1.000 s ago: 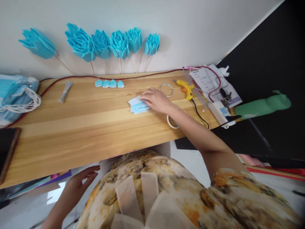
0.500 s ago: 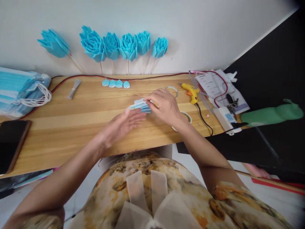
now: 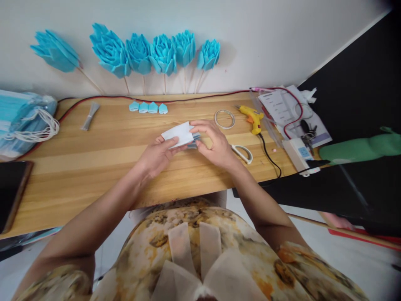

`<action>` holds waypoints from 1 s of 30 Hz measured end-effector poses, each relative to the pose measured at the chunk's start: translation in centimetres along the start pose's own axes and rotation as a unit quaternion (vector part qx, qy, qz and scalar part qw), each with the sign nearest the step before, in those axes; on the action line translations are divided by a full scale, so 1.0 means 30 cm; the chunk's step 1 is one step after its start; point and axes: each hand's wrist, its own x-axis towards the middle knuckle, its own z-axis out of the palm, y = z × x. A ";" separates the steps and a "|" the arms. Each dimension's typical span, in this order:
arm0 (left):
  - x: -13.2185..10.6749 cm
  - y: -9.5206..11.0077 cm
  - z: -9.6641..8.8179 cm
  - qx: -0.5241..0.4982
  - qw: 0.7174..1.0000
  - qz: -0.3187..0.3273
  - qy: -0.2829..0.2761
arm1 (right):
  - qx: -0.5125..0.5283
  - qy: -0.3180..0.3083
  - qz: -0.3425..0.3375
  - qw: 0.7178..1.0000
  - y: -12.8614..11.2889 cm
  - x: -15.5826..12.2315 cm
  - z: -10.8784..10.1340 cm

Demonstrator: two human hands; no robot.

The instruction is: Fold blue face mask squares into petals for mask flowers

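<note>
My left hand and my right hand meet over the middle of the wooden table. Together they hold a small stack of cut mask pieces, pale on its upper face with blue edges showing underneath. My left thumb presses on the stack's near edge. My right fingers pinch its right end. The stack is raised a little off the table. White-handled scissors lie just right of my right hand.
Several blue flowers on sticks lean on the wall, with small blue folded petals below. A tape ring, yellow glue gun, power strip, wire bundle and mask pile lie around. A phone sits at left.
My left hand came up from under the table to join the right. The stack was lifted off the table, turned pale side up, and brought nearer. The scissors are uncovered now.
</note>
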 end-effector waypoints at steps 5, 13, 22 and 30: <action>-0.006 -0.041 -0.018 -0.013 1.000 0.009 0.001 | 0.024 -0.026 -0.005 0.999 0.042 0.001 0.045; -0.015 -0.050 -0.024 -0.007 1.000 -0.021 -0.016 | 0.065 -0.032 0.032 0.997 0.058 -0.007 0.061; 0.001 -0.061 -0.044 0.060 0.997 0.018 0.033 | 0.091 -0.006 0.094 0.991 0.055 -0.019 0.078; 0.005 -0.075 -0.044 0.089 0.995 0.037 0.041 | 0.090 0.024 0.121 0.988 0.042 -0.023 0.085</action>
